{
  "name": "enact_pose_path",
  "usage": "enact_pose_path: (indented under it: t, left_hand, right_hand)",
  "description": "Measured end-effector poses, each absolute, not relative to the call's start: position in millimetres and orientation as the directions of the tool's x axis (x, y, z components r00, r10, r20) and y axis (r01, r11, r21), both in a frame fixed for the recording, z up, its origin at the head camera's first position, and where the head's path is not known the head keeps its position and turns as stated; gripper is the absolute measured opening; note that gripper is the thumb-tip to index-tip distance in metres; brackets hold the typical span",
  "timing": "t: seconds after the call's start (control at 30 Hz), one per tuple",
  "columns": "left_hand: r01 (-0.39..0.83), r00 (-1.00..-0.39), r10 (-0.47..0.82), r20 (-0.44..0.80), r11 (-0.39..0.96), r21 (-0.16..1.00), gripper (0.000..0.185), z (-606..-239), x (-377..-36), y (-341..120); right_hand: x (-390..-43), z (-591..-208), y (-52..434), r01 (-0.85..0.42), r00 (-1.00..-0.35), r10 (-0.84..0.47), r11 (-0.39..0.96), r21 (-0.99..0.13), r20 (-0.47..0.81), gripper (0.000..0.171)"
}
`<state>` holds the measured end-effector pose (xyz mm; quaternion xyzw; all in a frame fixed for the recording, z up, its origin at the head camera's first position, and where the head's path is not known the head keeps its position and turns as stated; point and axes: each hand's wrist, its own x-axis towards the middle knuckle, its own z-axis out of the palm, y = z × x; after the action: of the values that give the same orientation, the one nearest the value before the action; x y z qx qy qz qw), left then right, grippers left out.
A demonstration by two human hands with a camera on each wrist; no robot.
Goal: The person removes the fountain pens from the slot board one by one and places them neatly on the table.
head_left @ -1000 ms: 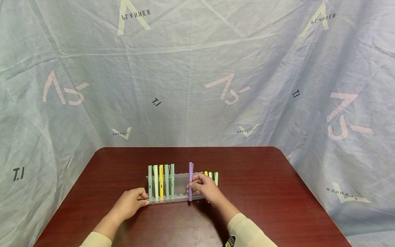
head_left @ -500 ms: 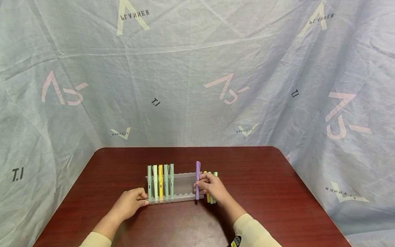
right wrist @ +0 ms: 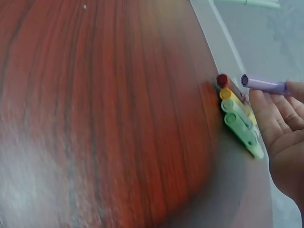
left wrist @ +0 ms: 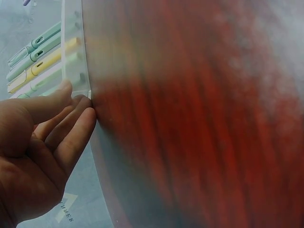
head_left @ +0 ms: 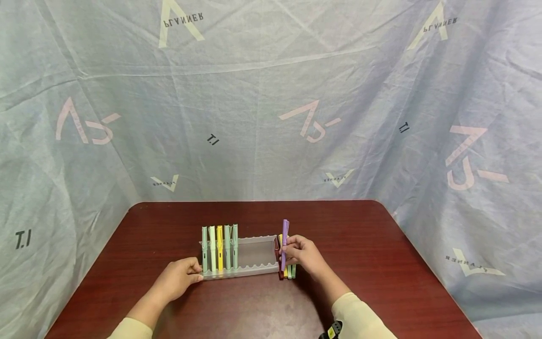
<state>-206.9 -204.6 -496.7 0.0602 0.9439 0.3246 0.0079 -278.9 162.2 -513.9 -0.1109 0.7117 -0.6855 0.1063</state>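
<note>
Near four pens [right wrist: 236, 110] beside a rack [head_left: 258, 271] the left hand [head_left: 178, 279] pinches, the right hand [head_left: 306, 254] grips a purple pen [head_left: 285, 233].

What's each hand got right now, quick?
Left hand: closed, pinching the tray at its left end.
Right hand: closed, holding the purple pen.

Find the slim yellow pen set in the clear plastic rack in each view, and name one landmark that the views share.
Head: the slim yellow pen is left of centre, in the lower half, third along the clear plastic rack.
Left wrist: upper left, slanting.
Right wrist: not visible; the loose yellow pen there lies beside the rack.
Shared landmark: the dark red wood-grain table.
</note>
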Motion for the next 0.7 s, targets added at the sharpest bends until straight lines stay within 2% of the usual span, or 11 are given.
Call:
enact_pose_path:
  t: [0.7]
  left_hand:
    - [0.112, -0.992, 0.127, 0.02, 0.78, 0.616, 0.021, -497.9, -207.7, -205.4]
  right_hand:
    - [-283.6, -519.4, 194.4, 0.017, -0.977, -0.209, 0.119, -0.993, -0.042, 0.028]
